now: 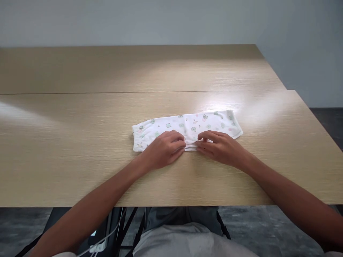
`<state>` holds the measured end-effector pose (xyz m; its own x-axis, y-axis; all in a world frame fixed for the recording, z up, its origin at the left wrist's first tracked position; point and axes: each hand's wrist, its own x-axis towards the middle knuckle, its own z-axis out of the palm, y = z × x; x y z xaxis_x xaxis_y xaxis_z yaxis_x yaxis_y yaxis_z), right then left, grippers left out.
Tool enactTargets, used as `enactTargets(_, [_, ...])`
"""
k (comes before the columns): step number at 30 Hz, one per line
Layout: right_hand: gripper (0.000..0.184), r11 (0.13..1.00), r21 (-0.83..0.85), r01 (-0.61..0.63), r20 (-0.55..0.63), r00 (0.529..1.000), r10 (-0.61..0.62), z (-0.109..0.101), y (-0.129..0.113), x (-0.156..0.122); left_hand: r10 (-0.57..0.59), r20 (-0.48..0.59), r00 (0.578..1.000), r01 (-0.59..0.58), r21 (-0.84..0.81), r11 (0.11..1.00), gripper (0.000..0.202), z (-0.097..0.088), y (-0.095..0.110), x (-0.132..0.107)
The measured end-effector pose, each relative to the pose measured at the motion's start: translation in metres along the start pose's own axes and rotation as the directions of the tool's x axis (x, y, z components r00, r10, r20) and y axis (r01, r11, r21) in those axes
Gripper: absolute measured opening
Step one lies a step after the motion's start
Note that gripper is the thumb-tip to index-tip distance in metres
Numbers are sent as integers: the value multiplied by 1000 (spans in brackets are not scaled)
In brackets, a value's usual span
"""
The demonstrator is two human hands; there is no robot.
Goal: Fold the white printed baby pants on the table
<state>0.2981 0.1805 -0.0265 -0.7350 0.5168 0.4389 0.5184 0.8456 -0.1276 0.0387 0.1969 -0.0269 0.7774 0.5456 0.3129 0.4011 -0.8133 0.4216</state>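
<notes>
A pair of small white baby pants [187, 125] with a print of bears and green shapes lies folded lengthwise in front of me. Its gathered waistband [137, 138] points left, and the hemmed leg end [235, 125] angles off to the right. My left hand [167, 148] is closed on the near edge of the cloth, just left of its middle. Close beside it, with a small gap between, my right hand [218, 146] pinches the same edge. The fabric between the two hands is slightly creased. Both thumbs are mostly hidden.
The pants rest on a light wood table [66, 150], its front edge near my body. A second tabletop [128, 67] adjoins it along a seam, with a grey wall [160, 21] behind. Below the front edge at left are a dark chair and a white cable [114, 230].
</notes>
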Motion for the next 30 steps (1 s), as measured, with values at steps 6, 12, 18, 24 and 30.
enactTargets(6, [23,998,-69,3,48,999,1,3,-4,1,2,-14,1000,-2,19,1000,8,0,2,0])
enactTargets(12, [17,1000,17,22,-24,999,-21,4,-5,3,13,-75,997,-7,81,997,7,7,3,0])
enactTargets(18, [18,994,68,89,-52,995,-85,3,-5,3,73,-80,994,-57,195,979,9,6,3,0])
enactTargets(24, [16,993,81,89,11,996,-90,2,-3,1,191,-70,979,-165,274,948,21,6,4,0])
enactTargets(30, [17,993,94,72,10,997,-73,2,-2,0,107,-22,994,-105,91,990,18,4,4,1])
